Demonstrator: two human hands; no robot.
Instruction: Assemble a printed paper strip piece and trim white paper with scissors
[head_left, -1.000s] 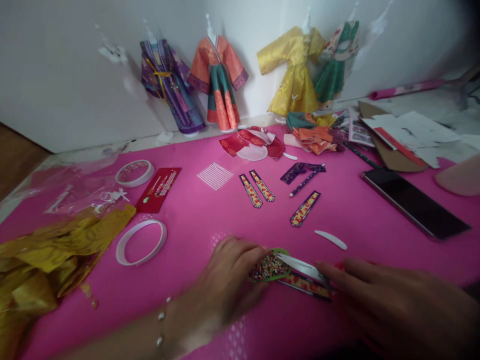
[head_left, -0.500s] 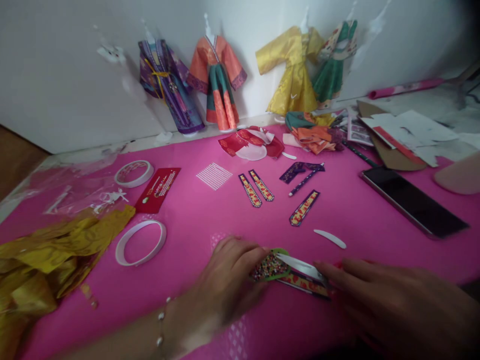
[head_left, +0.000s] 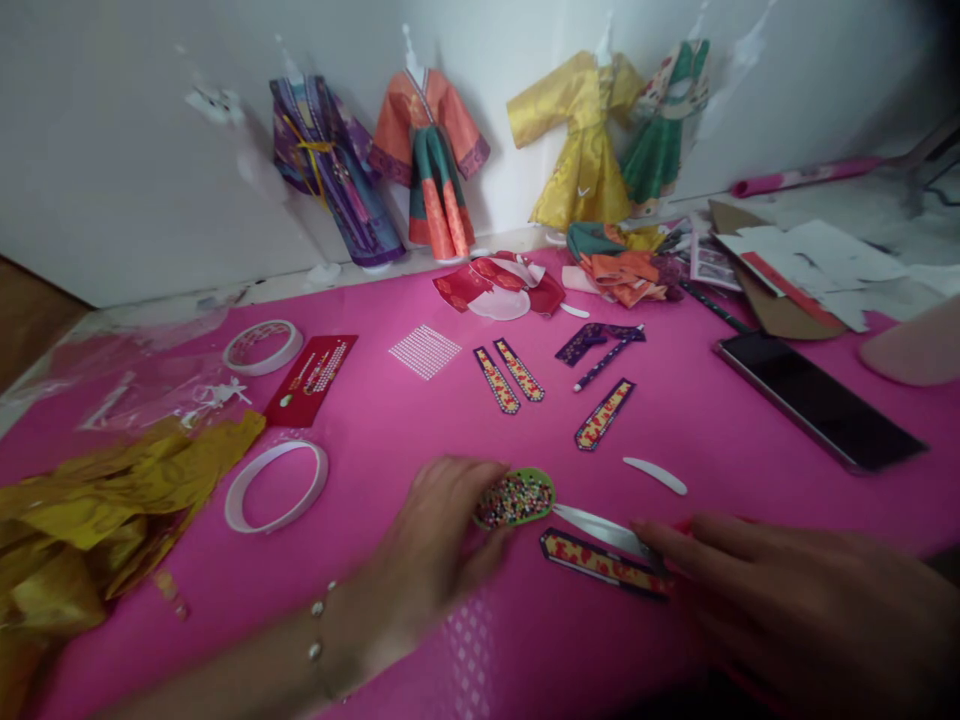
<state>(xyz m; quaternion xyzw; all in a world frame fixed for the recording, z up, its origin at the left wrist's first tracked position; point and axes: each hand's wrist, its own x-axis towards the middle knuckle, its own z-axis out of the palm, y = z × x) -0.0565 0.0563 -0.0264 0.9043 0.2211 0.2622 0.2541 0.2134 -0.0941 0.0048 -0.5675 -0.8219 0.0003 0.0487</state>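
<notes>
My left hand (head_left: 446, 525) grips the left end of a small green-rimmed dish (head_left: 517, 497) filled with tiny multicoloured beads. In my right hand (head_left: 810, 590) is a pair of scissors (head_left: 600, 528) with pale blades and what looks like a red handle, mostly covered by the fingers. The blade tips point left, close to the dish's right end. Just below the blades lies a dark-edged strip (head_left: 600, 563) with a yellow and red pattern, its right end near my right fingers. A white curved piece (head_left: 655, 475) rests on the pink mat (head_left: 360, 590) beyond the scissors.
Matching strips (head_left: 606, 413) and a sheet of gems (head_left: 425, 351) lie farther back. Tape rolls (head_left: 276, 487), a red card (head_left: 311, 380) and yellow fabric (head_left: 112, 490) are leftward. A phone (head_left: 821, 400) lies right. Dressed doll forms (head_left: 427, 160) line the wall.
My left hand has moved the bead dish left, off the patterned strip and away from the scissor tips. More of the strip shows. My right hand stays nearly in place.
</notes>
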